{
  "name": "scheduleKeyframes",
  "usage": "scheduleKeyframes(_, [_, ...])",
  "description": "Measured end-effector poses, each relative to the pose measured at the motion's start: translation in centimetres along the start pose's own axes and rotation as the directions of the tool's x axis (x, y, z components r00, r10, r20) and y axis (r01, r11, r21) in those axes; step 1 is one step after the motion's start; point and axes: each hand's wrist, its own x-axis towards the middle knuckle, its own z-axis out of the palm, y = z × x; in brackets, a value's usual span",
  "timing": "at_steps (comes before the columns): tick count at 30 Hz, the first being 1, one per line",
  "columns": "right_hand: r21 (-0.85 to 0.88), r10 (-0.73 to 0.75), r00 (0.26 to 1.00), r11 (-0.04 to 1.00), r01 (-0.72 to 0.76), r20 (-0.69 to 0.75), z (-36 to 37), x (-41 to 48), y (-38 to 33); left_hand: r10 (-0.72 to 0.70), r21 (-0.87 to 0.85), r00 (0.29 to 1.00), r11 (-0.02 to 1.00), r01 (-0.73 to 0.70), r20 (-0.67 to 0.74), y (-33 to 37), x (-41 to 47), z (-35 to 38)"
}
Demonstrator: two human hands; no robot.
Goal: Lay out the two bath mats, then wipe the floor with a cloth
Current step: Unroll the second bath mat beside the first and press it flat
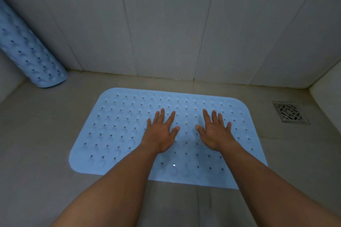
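mat [118, 134] flat on floor [36, 143], near wall | left hand [159, 132] and right hand [215, 132] palm-down on mat centre, fingers spread, gripping nothing | rolled mat [31, 55] far left of mat, leaning in corner | drain [289, 111] right of mat

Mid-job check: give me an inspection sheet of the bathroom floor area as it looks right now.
Surface: beige tiled floor, bare around the mat.
Job's things: flat blue bath mat spread out; rolled blue bath mat leaning in the left corner; no cloth in view.
Clutter: nothing seen.
Grips: left hand and right hand lie open, palms down on the flat mat.
Cables: nothing seen.
Surroundings: tiled wall; metal floor drain at right.
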Motion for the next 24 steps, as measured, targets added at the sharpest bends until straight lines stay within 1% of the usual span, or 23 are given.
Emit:
scheduleKeyframes(3, [-0.008, -0.076, 0.997, 0.997, 0.076, -0.003, -1.9, 1.2, -5.0, -0.029, 0.0, 0.996, 1.0, 0.029, -0.086, -4.2, 0.2, -4.4])
scheduleKeyframes(6, [-0.012, -0.177, 0.984, 0.984, 0.176, -0.037, -4.3, 3.2, -11.5, -0.069, 0.022, 0.985, 0.997, 0.073, -0.156, -9.2, 0.5, -9.6])
scheduleKeyframes(8, [-0.014, -0.242, 0.967, 0.97, 0.241, -0.078, -5.9, 4.4, -16.4, -0.091, 0.045, 0.969, 0.994, 0.104, -0.23, -13.0, 0.6, -13.3])
scheduleKeyframes(11, [-0.029, -0.334, 0.933, 0.942, 0.333, -0.13, -8.1, 6.4, -24.2, -0.129, 0.034, 0.92, 0.988, 0.152, -0.369, -19.2, 0.8, -18.5])
scheduleKeyframes(16, [-0.074, -0.476, 0.87, 0.879, 0.47, -0.131, -10.3, 9.0, -36.0, -0.183, -0.044, 0.813, 0.98, 0.192, -0.553, -28.4, 0.8, -26.1])
scheduleKeyframes(18, [-0.097, -0.512, 0.85, 0.859, 0.503, -0.124, -11.1, 9.6, -40.3, -0.209, -0.084, 0.782, 0.977, 0.197, -0.587, -31.1, 0.7, -28.6])
scheduleKeyframes(22, [-0.134, -0.554, 0.826, 0.83, 0.541, -0.104, -12.9, 10.5, -48.4, -0.237, -0.123, 0.757, 0.971, 0.205, -0.609, -35.6, 0.3, -33.4])
scheduleKeyframes(24, [-0.122, -0.583, 0.808, 0.811, 0.572, -0.089, -13.8, 11.0, -52.1, -0.282, -0.182, 0.721, 0.959, 0.216, -0.633, -37.5, 0.0, -35.7])
